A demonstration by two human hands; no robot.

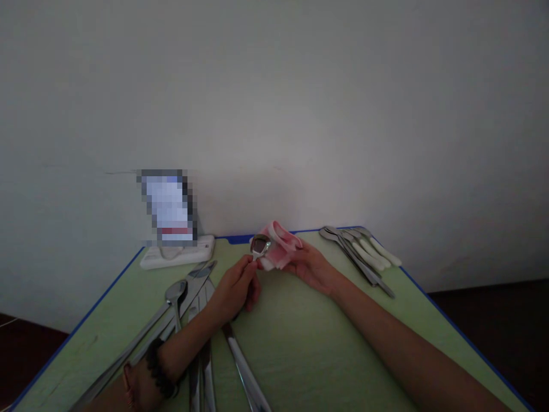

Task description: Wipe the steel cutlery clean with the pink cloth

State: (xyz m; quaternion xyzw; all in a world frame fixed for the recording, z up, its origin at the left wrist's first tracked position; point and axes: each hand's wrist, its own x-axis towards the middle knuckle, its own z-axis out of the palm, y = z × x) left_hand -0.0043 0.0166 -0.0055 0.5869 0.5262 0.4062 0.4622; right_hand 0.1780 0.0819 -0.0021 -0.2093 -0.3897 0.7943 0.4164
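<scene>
My left hand (pixel 238 286) is closed around the handle of a shiny metal spoon (pixel 259 244), whose bowl points up and away from me. Beside the bowl, my right hand (pixel 312 266) grips a pink and white cloth (pixel 281 243). The cloth sits against or just behind the spoon's bowl; whether it touches the metal I cannot tell. Both hands are raised a little over the far middle of the table. Beneath my left forearm lies a spread of metal cutlery, with a spoon (pixel 175 292) on top, partly hidden by the arm.
The green table (pixel 309 343) has a blue edge and stands against a grey wall. A blurred-out phone (pixel 171 206) leans upright on a white base (pixel 197 252) at the back left. At the back right lie several spoons (pixel 355 252), some with cream handles (pixel 384 252).
</scene>
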